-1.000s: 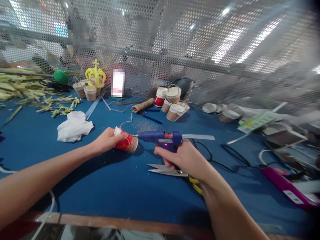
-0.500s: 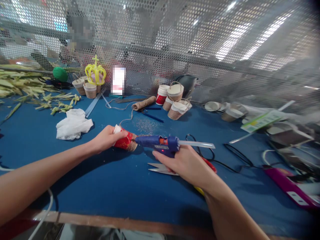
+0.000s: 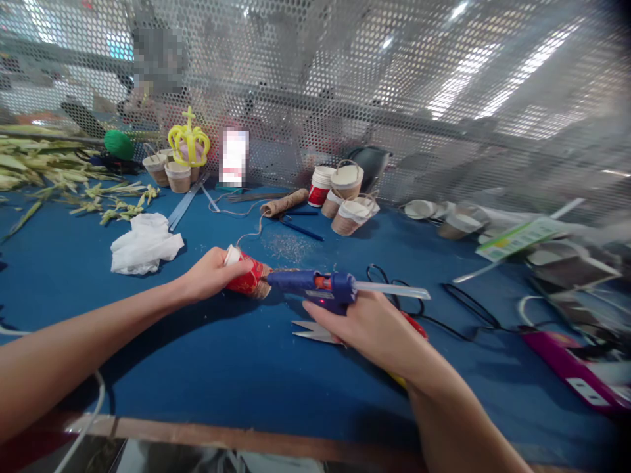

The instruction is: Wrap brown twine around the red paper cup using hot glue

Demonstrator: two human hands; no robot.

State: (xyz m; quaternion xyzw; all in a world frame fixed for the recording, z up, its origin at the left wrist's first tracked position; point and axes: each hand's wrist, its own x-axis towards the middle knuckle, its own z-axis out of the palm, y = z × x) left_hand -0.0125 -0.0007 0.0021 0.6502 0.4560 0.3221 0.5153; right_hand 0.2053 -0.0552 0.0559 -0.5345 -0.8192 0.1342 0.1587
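My left hand (image 3: pixel 215 270) is closed around a red paper cup (image 3: pixel 245 276), tipped on its side with its white rim toward the left. Twine is wound round the cup's base, and a strand runs from behind it to a twine roll (image 3: pixel 284 203). My right hand (image 3: pixel 359 323) grips a blue glue gun (image 3: pixel 315 289) with a clear glue stick out of its back and a small red light lit. The gun's nozzle is at the twine-wrapped end of the cup; whether they touch I cannot tell. Under my right hand lie scissors (image 3: pixel 315 332), blades pointing left.
Twine-wrapped cups (image 3: pixel 348 217) stand behind, beside red cups (image 3: pixel 320 186). White crumpled tissue (image 3: pixel 146 243) lies left, near corn husks (image 3: pixel 44 164) and a yellow crown (image 3: pixel 189 144). A black cord (image 3: pixel 463 334) and purple power strip (image 3: pixel 572 368) are on the right. Perforated metal (image 3: pixel 296 85) closes the back.
The glue gun and my right hand have shifted slightly to the right and down. My left hand keeps its hold on the cup, nearly in place.
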